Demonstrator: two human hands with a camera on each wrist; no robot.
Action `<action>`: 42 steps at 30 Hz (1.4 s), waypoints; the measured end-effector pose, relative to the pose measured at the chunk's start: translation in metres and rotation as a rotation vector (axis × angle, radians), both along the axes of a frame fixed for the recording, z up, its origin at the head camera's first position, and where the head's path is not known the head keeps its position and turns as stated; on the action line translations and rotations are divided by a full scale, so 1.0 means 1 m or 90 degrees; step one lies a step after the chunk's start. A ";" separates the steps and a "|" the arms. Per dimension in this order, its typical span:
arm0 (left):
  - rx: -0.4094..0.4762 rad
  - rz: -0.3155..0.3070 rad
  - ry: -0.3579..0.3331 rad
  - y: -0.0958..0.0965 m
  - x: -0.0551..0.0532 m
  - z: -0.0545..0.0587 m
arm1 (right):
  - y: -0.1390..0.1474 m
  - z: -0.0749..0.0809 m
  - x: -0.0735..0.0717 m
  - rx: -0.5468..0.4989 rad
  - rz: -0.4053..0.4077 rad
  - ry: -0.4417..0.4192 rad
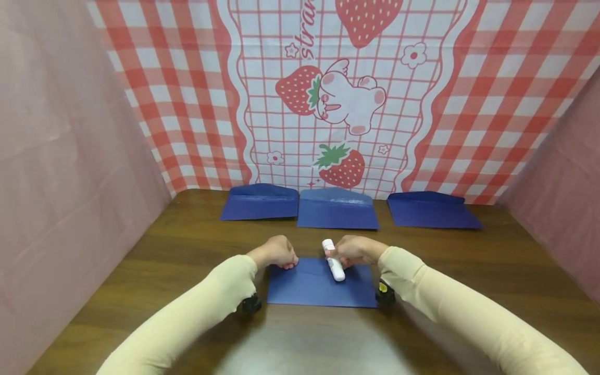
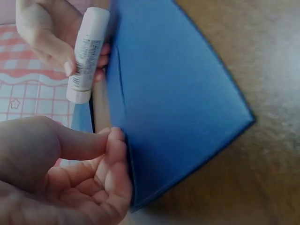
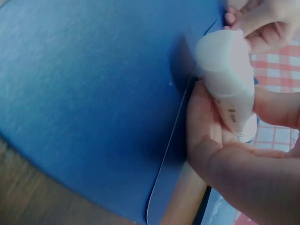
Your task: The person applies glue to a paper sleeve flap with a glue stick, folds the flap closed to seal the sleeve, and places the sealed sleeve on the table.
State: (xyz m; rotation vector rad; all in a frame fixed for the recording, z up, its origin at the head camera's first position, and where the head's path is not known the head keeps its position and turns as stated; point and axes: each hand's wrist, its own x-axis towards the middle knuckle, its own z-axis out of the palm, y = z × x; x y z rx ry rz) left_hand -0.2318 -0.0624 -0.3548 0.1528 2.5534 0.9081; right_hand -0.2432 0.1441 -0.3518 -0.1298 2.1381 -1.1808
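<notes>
A blue envelope lies on the wooden table in front of the person, its flap edge on the far side. At its far left edge the left hand pinches the border between thumb and curled fingers. The right hand grips a white glue stick over the right half of the envelope. Small print and a barcode show on the glue stick in the left wrist view, with both ends white. Seen from the right wrist, the right fingers lie along the envelope's flap edge.
Three more blue envelopes lie in a row at the back: a left one, a middle one with a shiny flap, and a right one. Behind them hangs a strawberry-print cloth. Pink cloth walls both sides.
</notes>
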 end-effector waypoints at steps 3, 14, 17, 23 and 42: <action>0.025 -0.011 0.017 -0.001 0.005 0.000 | 0.007 0.002 0.001 -0.022 -0.020 -0.012; 0.054 -0.006 -0.011 -0.007 0.001 -0.004 | 0.038 0.005 0.010 0.020 -0.042 0.022; 0.063 0.006 -0.025 -0.012 0.000 -0.002 | 0.034 0.002 0.014 0.025 -0.034 0.062; 0.061 0.016 -0.025 -0.020 -0.001 0.004 | 0.032 0.000 0.015 0.029 -0.034 0.075; 0.013 -0.178 0.183 -0.036 -0.001 0.008 | 0.092 0.025 0.017 -0.200 -0.066 0.022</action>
